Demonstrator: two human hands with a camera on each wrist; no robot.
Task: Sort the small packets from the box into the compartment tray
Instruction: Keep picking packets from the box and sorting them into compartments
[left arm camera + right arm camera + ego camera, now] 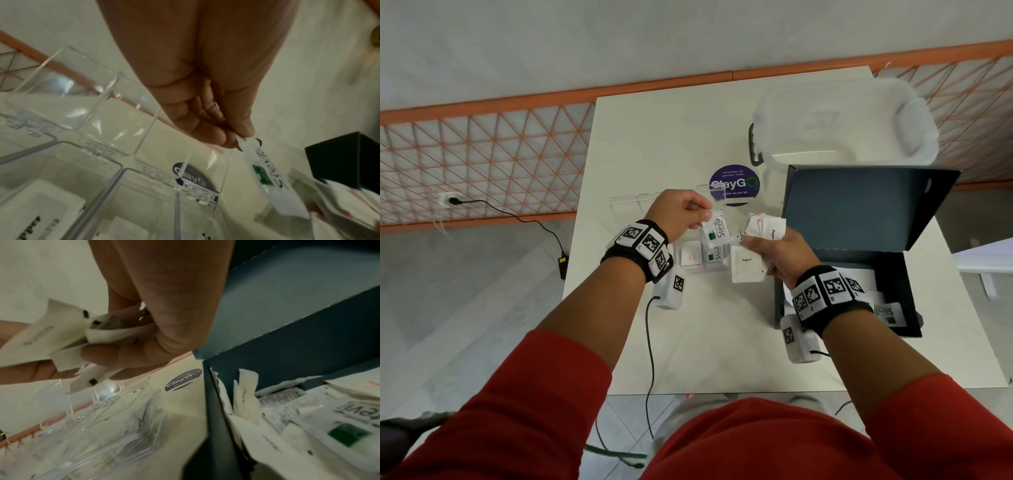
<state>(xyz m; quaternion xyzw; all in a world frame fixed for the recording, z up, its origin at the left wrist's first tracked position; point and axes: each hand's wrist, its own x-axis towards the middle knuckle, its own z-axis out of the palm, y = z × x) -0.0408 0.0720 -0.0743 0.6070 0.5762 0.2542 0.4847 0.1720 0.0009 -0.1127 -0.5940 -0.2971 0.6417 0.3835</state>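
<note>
head: even soft light, bright, straight lines bow at edges | my left wrist cam: glare streaks on clear tray (115, 113), blur at 3 o'clock | right wrist cam: dimmer, smeared toward 5 o'clock

White table (688, 137); orange lattice railing (482, 150); grey floor (465, 291).

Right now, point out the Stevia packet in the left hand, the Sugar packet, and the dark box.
Stevia packet (719, 230): head view, on its printed face below the pinching fingers.
Sugar packet (746, 265): head view, beside the printed word.
dark box (859, 205): head view, on the inside of its raised lid.
</note>
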